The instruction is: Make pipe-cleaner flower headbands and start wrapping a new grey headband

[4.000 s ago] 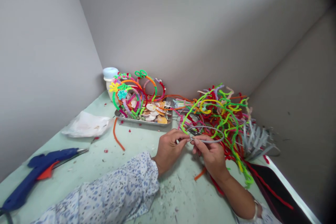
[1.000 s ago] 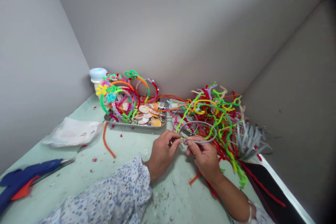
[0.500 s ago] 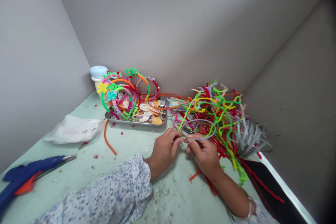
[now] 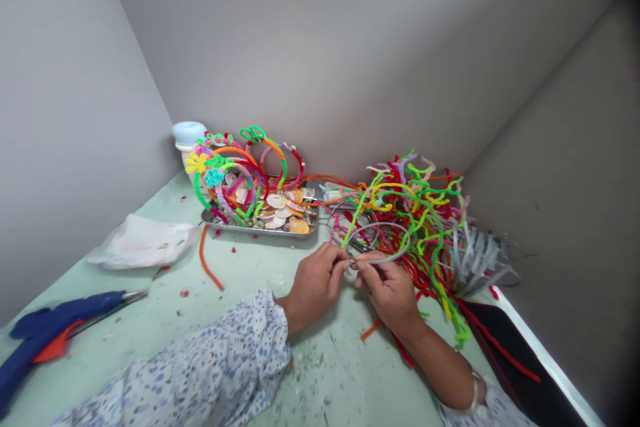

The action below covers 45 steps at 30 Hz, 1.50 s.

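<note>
Both my hands meet over the table, fingertips almost touching. A thin grey headband (image 4: pixel 409 243) lies in the pinched fingers of my right hand (image 4: pixel 393 290), its hoop rising behind the fingers. My left hand (image 4: pixel 316 283) pinches at the band's end, where a bright green pipe cleaner (image 4: pixel 354 220) stands up from the fingertips. How the pipe cleaner sits on the band is hidden by the fingers. Behind the hands is a large tangled heap of coloured pipe cleaners (image 4: pixel 420 200), with other bare hoops partly seen among them.
A metal tray (image 4: pixel 260 232) holds shells and several pipe-cleaner-covered headbands (image 4: pixel 274 149). At left are a blue glue gun (image 4: pixel 75 310), a white plastic bag (image 4: pixel 147 240) and a jar with a light blue lid (image 4: pixel 189 131). Grey strips (image 4: pixel 475 257) lie at right.
The view has shifted very slightly. Both hands keep their pinch on the headband and pipe cleaner, and the hoop looks tilted a little flatter.
</note>
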{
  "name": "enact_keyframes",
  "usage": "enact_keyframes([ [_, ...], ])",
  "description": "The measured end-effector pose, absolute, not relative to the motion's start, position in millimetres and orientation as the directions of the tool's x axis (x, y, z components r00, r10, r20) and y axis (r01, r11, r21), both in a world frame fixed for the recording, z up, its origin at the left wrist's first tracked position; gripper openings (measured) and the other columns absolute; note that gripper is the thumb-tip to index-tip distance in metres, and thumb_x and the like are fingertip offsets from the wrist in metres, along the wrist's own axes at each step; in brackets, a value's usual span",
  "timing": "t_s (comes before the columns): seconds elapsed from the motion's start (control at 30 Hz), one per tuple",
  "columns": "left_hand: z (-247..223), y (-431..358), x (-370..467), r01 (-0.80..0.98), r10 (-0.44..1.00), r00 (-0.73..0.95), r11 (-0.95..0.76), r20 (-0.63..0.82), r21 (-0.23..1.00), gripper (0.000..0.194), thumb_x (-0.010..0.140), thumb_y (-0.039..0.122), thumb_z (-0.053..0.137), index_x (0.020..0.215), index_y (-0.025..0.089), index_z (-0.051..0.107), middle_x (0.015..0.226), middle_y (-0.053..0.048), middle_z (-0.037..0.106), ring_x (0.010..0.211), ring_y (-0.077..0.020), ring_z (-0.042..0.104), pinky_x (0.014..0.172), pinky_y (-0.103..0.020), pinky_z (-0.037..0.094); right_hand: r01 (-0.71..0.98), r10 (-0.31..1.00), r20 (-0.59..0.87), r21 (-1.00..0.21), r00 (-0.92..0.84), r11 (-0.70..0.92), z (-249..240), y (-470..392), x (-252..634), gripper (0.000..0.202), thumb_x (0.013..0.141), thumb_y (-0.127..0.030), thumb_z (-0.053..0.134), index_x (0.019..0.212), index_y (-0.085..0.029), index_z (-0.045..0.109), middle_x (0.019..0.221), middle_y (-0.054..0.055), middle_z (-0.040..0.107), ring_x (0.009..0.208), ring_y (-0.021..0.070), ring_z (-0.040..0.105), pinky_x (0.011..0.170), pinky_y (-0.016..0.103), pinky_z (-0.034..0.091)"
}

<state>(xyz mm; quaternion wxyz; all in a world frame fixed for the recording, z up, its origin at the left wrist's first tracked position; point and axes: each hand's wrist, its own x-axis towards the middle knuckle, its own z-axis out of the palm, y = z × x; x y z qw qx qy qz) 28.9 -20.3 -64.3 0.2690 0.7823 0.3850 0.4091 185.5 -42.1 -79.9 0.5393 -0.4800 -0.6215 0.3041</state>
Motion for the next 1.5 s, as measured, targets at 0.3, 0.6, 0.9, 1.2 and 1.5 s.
enact_keyframes([
  [0.3,-66.0,-20.8,29.1,0.377,0.824,0.366,-0.556,0.432,0.741,0.018,0.091,0.022,0.038,0.088,0.018,0.055,0.082,-0.003,0.055,0.075,-0.0144,0.051,0.067,-0.025,0.039,0.300,0.925,0.379,-0.887,0.034,0.352,-77.0,-42.5,184.3,0.016,0.087,-0.030,0.052,0.093,-0.019,0.063,0.068,0.001,0.061,0.056,0.0137,0.057,0.054,0.026,0.047],
  [0.6,-64.4,-21.1,29.6,0.379,0.832,0.370,-0.541,0.412,0.751,0.017,0.091,0.021,0.037,0.086,0.017,0.053,0.081,-0.003,0.055,0.074,-0.0139,0.050,0.066,-0.025,0.038,0.310,0.919,0.392,-0.877,0.026,0.366,-76.2,-42.0,183.9,0.016,0.087,-0.030,0.053,0.092,-0.020,0.063,0.068,0.000,0.061,0.056,0.0130,0.058,0.055,0.025,0.047],
  [0.9,-67.1,-18.3,29.4,0.204,0.883,0.342,-0.405,0.323,0.891,0.018,0.089,0.028,0.043,0.086,0.017,0.057,0.078,-0.002,0.057,0.070,-0.0128,0.050,0.065,-0.023,0.039,0.334,0.918,0.394,-0.873,0.054,0.355,-76.7,-41.3,183.7,0.015,0.087,-0.029,0.053,0.091,-0.020,0.064,0.064,-0.001,0.060,0.056,0.0135,0.057,0.055,0.025,0.046],
  [1.2,-70.8,-15.4,28.9,0.103,0.907,0.324,-0.318,0.270,0.943,0.024,0.089,0.032,0.043,0.091,0.016,0.060,0.072,0.000,0.057,0.066,-0.0120,0.051,0.062,-0.022,0.040,0.338,0.916,0.379,-0.886,0.131,0.319,-80.4,-40.0,183.8,0.017,0.085,-0.032,0.055,0.092,-0.019,0.063,0.062,-0.001,0.062,0.053,0.0135,0.056,0.053,0.025,0.045],
  [1.5,-72.4,-16.2,30.6,0.156,0.897,0.328,-0.363,0.298,0.919,0.021,0.088,0.029,0.046,0.089,0.016,0.062,0.079,-0.003,0.061,0.071,-0.0133,0.054,0.064,-0.023,0.042,0.354,0.909,0.399,-0.872,0.117,0.337,-76.2,-40.8,182.1,0.016,0.085,-0.031,0.054,0.089,-0.019,0.063,0.061,-0.002,0.060,0.053,0.0131,0.055,0.052,0.025,0.045],
])
